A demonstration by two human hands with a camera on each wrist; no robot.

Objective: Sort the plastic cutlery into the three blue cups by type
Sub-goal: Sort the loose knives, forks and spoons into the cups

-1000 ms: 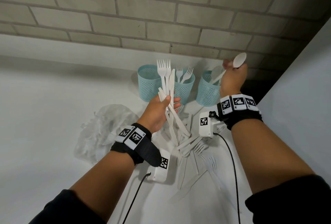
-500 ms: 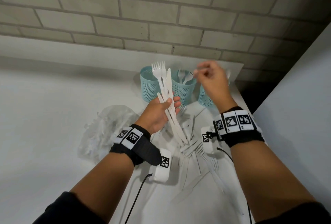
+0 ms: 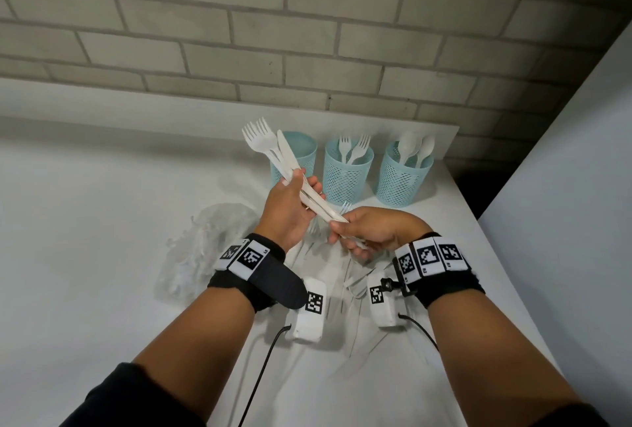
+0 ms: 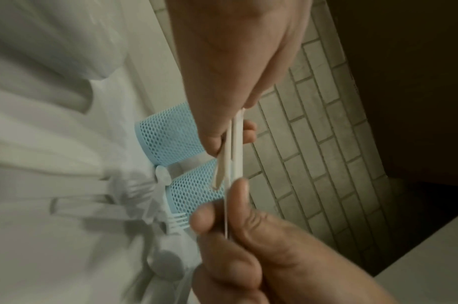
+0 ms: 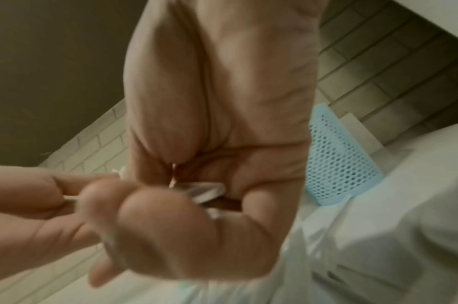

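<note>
My left hand (image 3: 301, 194) grips a bundle of white cutlery (image 3: 273, 153), forks and a knife, heads up and tilted left in front of the left blue cup (image 3: 304, 156). My right hand (image 3: 337, 231) pinches the lower end of a handle in that bundle (image 4: 234, 144); which piece it is I cannot tell. The middle blue cup (image 3: 347, 173) holds forks. The right blue cup (image 3: 402, 180) holds spoons. What is in the left cup is hidden. In the left wrist view the right hand's fingers (image 4: 239, 197) close on the thin handles.
Loose white cutlery (image 3: 352, 290) lies on the white table (image 3: 85, 221) under and behind my hands. A crumpled clear plastic bag (image 3: 205, 249) sits to the left. A brick wall rises behind the cups, and the table edge (image 3: 478, 221) runs along the right.
The right hand no longer holds the spoon it had over the right cup. It came down and left and now pinches the bundle's lower end. The left hand tilted the bundle left.
</note>
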